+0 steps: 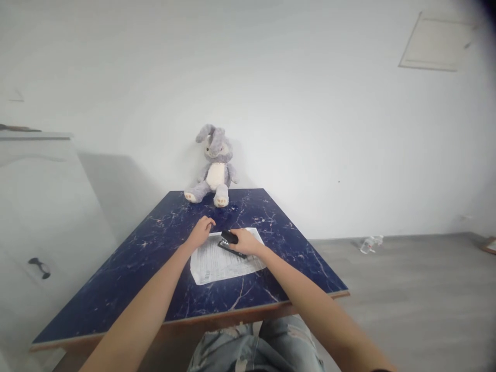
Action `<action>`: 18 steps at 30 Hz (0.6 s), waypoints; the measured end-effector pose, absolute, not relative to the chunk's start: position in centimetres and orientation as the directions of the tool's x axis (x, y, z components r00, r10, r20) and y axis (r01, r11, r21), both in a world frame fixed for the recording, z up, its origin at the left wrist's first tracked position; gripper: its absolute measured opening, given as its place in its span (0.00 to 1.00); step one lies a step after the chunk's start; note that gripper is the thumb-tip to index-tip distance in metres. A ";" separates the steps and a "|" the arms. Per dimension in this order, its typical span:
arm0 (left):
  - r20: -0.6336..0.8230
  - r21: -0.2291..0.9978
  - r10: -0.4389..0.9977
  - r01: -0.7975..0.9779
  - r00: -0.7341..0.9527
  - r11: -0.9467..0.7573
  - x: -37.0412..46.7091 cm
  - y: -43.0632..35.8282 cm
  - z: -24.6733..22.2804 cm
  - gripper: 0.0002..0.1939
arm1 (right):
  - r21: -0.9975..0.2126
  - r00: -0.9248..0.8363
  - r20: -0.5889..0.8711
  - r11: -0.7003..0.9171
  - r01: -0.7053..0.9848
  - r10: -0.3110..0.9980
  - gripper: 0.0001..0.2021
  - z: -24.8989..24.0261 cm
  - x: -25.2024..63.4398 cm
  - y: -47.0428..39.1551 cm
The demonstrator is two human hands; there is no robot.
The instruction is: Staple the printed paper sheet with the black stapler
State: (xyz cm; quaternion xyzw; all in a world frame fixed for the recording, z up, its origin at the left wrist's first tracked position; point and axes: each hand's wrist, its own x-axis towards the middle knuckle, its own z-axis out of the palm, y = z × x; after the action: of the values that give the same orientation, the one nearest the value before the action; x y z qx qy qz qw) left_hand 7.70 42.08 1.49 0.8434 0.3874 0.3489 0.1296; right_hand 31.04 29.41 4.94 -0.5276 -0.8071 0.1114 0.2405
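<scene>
My right hand [248,243] is closed around a black stapler [229,237], which rests over a printed sheet of paper [217,266]. The stapler points up and to the left, its top arm raised from its base. At the sheet's upper left edge is my left hand [200,231], fingers loosely bent and nothing visible in them. Whether it touches the paper I cannot tell. The sheet lies slightly askew on a dark blue marbled table [143,279], partly covered by the stapler and my right hand.
A grey and cream plush rabbit [216,173] sits at the table's far edge against the white wall. To the left stands a white cabinet [46,196] with a dark handle. Some clear plastic item [371,244] lies on the grey floor at right.
</scene>
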 end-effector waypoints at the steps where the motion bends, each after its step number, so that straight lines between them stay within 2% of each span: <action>1: 0.494 0.500 0.747 0.558 0.445 -0.663 7.6 42.1 1.5 0.14 | -0.426 -0.314 0.265 0.403 0.810 0.912 0.07 4.8 31.6 29.2; 4: 0.513 0.538 0.750 0.524 0.418 -0.660 7.5 42.2 1.4 0.15 | -0.428 -0.200 0.272 0.305 0.851 0.941 0.10 4.2 34.6 28.2; 6: 0.525 0.578 0.763 0.500 0.377 -0.645 7.5 42.2 1.4 0.17 | -0.478 -0.109 0.258 0.225 0.849 0.960 0.13 3.8 37.2 27.5; 9: 0.521 0.694 0.806 0.409 0.281 -0.592 7.6 42.0 1.7 0.17 | -0.503 -0.035 0.210 0.139 0.853 0.977 0.25 3.7 40.9 27.5; 11: 0.454 0.848 0.871 0.210 0.190 -0.488 7.5 42.0 2.3 0.15 | -0.418 0.041 0.210 0.052 0.907 0.977 0.29 3.8 42.4 28.5; 13: 0.335 0.942 0.932 -0.043 0.138 -0.332 6.8 42.0 3.1 0.10 | -0.327 0.091 0.204 -0.019 0.945 0.975 0.27 3.7 42.7 30.1; 16: 0.247 0.946 0.958 -0.250 0.147 -0.206 3.7 42.2 4.6 0.04 | -0.260 0.088 0.101 -0.059 0.964 0.991 0.29 3.0 41.3 32.8; 18: 0.271 0.922 0.954 -0.320 0.128 -0.219 0.5 42.2 5.4 0.09 | -0.220 0.077 0.014 -0.072 0.973 0.997 0.31 2.5 39.6 34.5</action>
State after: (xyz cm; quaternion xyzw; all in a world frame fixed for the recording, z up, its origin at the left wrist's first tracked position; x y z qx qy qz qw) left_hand 0.48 42.17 5.45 0.5171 0.3065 0.5848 0.5447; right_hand 39.60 34.46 2.51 -0.7287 -0.6758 0.0702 0.0859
